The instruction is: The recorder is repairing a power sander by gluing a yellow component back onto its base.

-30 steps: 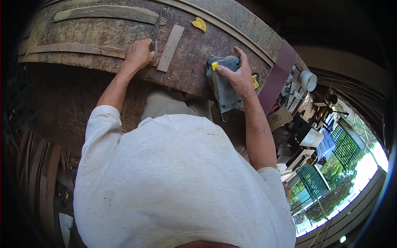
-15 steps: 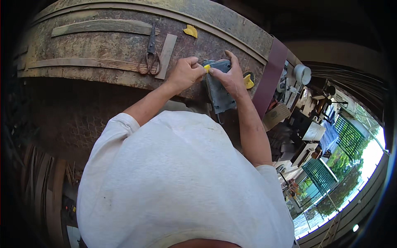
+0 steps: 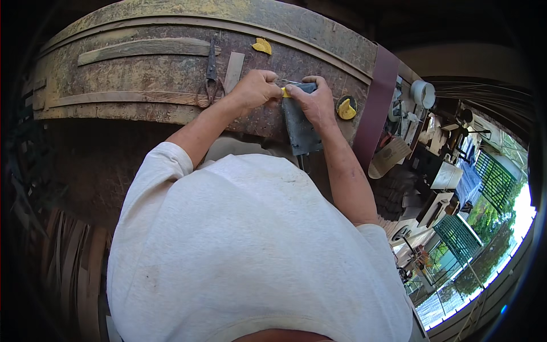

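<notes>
My right hand is closed at the top of a dark grey plate with small round marks, which juts past the bench's near edge. Its thumb presses a small yellow piece at the plate's left edge. My left hand is closed, fingertips pinched beside that piece; what lies in them is hidden. A thin line shows between the two hands, too fine to name. Right of my right hand lies a yellow piece on a dark round base. Farther off is another yellow piece.
On the worn wooden bench lie scissors-like metal snips, a short wood strip and a longer curved strip. A maroon band crosses the bench at right. Beyond it are a white bucket and a brown board.
The view has shifted slightly. My right index finger, raised before, is now bent over the plate's top. The left hand stays pinched beside the small yellow piece.
</notes>
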A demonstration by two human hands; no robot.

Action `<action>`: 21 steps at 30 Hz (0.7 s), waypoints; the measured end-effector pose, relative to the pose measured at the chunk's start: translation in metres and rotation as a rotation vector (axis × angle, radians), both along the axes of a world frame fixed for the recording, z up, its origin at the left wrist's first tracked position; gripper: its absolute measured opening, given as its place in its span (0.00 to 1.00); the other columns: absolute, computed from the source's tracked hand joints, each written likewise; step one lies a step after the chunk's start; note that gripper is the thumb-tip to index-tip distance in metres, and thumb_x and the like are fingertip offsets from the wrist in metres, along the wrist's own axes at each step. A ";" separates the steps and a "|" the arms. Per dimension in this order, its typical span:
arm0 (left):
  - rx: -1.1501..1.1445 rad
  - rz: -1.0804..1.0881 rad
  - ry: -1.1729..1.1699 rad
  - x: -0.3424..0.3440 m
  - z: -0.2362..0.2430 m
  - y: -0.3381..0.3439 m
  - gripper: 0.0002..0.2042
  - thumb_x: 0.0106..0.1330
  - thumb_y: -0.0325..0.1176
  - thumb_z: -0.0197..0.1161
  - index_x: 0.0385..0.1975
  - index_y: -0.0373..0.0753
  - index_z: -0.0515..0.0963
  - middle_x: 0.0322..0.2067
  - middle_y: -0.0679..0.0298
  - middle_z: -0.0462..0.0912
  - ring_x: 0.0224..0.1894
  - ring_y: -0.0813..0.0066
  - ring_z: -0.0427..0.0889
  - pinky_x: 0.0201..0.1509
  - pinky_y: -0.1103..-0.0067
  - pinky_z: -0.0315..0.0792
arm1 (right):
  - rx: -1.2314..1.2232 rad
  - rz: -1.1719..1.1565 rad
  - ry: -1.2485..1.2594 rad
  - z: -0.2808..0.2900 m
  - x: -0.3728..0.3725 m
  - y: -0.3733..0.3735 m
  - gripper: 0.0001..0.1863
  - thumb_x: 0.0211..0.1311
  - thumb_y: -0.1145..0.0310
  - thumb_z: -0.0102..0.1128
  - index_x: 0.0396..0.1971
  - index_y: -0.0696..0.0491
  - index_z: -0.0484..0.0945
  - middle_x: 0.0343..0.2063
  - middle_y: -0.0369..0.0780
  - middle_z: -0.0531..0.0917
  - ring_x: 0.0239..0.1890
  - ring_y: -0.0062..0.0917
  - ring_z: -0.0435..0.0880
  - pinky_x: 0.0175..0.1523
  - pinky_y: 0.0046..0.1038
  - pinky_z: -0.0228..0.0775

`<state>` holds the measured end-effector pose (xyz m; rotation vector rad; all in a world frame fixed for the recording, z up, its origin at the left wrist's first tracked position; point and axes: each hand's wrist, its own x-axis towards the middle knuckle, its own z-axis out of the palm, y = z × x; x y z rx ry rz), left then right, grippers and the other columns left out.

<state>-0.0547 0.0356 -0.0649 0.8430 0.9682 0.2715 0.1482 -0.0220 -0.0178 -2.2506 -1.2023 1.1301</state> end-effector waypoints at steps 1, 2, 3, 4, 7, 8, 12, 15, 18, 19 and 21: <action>0.001 -0.003 0.000 -0.001 0.003 -0.001 0.07 0.68 0.28 0.70 0.30 0.39 0.77 0.29 0.63 0.86 0.28 0.78 0.86 0.32 0.77 0.83 | 0.002 -0.008 0.010 -0.001 0.001 0.000 0.41 0.49 0.41 0.82 0.56 0.58 0.84 0.50 0.52 0.90 0.55 0.43 0.90 0.62 0.40 0.80; -0.048 0.054 0.012 -0.002 0.006 -0.004 0.07 0.70 0.29 0.70 0.31 0.39 0.77 0.31 0.63 0.86 0.29 0.78 0.87 0.34 0.76 0.85 | 0.003 -0.011 0.009 -0.002 0.002 0.000 0.41 0.49 0.41 0.82 0.56 0.58 0.84 0.50 0.52 0.90 0.55 0.43 0.90 0.62 0.40 0.80; -0.097 0.111 0.023 -0.001 0.009 -0.007 0.07 0.71 0.30 0.70 0.33 0.40 0.77 0.32 0.63 0.87 0.31 0.77 0.88 0.37 0.76 0.86 | 0.016 -0.018 0.009 -0.003 0.003 0.000 0.42 0.50 0.41 0.81 0.56 0.59 0.84 0.50 0.51 0.89 0.53 0.39 0.89 0.60 0.37 0.80; -0.099 0.110 0.024 -0.002 0.010 -0.011 0.07 0.71 0.30 0.70 0.33 0.40 0.77 0.32 0.63 0.87 0.31 0.77 0.88 0.37 0.76 0.86 | 0.027 -0.023 0.011 -0.003 0.002 -0.001 0.43 0.51 0.41 0.81 0.57 0.60 0.83 0.50 0.50 0.88 0.51 0.34 0.89 0.58 0.34 0.80; -0.146 0.190 -0.069 0.001 0.006 -0.023 0.08 0.72 0.32 0.69 0.33 0.40 0.78 0.33 0.64 0.87 0.33 0.77 0.89 0.40 0.75 0.87 | 0.040 -0.021 0.008 -0.004 0.002 -0.001 0.41 0.52 0.42 0.81 0.57 0.60 0.83 0.50 0.49 0.88 0.50 0.34 0.88 0.58 0.34 0.80; -0.130 0.209 -0.064 0.003 0.003 -0.026 0.08 0.72 0.33 0.70 0.33 0.40 0.78 0.33 0.64 0.87 0.33 0.77 0.89 0.40 0.75 0.87 | 0.039 -0.022 0.007 -0.004 0.002 -0.001 0.41 0.52 0.42 0.81 0.57 0.60 0.83 0.50 0.49 0.88 0.50 0.34 0.88 0.58 0.34 0.80; -0.056 0.190 -0.039 0.008 -0.005 -0.023 0.08 0.72 0.33 0.70 0.34 0.39 0.78 0.32 0.63 0.87 0.33 0.76 0.89 0.41 0.75 0.86 | 0.063 -0.034 0.110 -0.009 0.011 -0.005 0.41 0.56 0.45 0.80 0.62 0.59 0.81 0.53 0.48 0.87 0.54 0.34 0.87 0.62 0.34 0.78; -0.040 0.198 -0.052 0.010 -0.004 -0.019 0.08 0.68 0.29 0.71 0.29 0.38 0.78 0.28 0.63 0.85 0.29 0.76 0.85 0.34 0.73 0.83 | 0.118 -0.054 0.244 -0.017 0.017 -0.013 0.44 0.57 0.47 0.79 0.67 0.59 0.76 0.56 0.48 0.85 0.58 0.34 0.85 0.65 0.34 0.76; 0.035 0.125 -0.007 0.008 0.000 -0.014 0.07 0.67 0.29 0.71 0.31 0.36 0.79 0.29 0.64 0.86 0.31 0.77 0.85 0.34 0.74 0.82 | 0.148 0.014 0.177 -0.012 0.017 -0.017 0.46 0.57 0.48 0.79 0.71 0.58 0.73 0.59 0.49 0.83 0.60 0.35 0.84 0.67 0.35 0.74; 0.036 0.123 -0.005 0.008 -0.002 -0.015 0.07 0.67 0.29 0.71 0.31 0.36 0.79 0.29 0.64 0.86 0.31 0.77 0.85 0.34 0.74 0.82 | 0.146 0.084 0.094 -0.008 0.015 -0.017 0.47 0.57 0.48 0.80 0.71 0.59 0.72 0.60 0.50 0.83 0.60 0.35 0.83 0.67 0.35 0.74; 0.102 0.095 0.016 0.007 -0.009 -0.018 0.08 0.67 0.28 0.72 0.31 0.35 0.79 0.31 0.64 0.88 0.33 0.80 0.85 0.38 0.76 0.82 | 0.107 0.051 0.122 -0.003 0.016 -0.014 0.48 0.55 0.48 0.81 0.70 0.59 0.73 0.60 0.52 0.83 0.61 0.38 0.84 0.68 0.37 0.75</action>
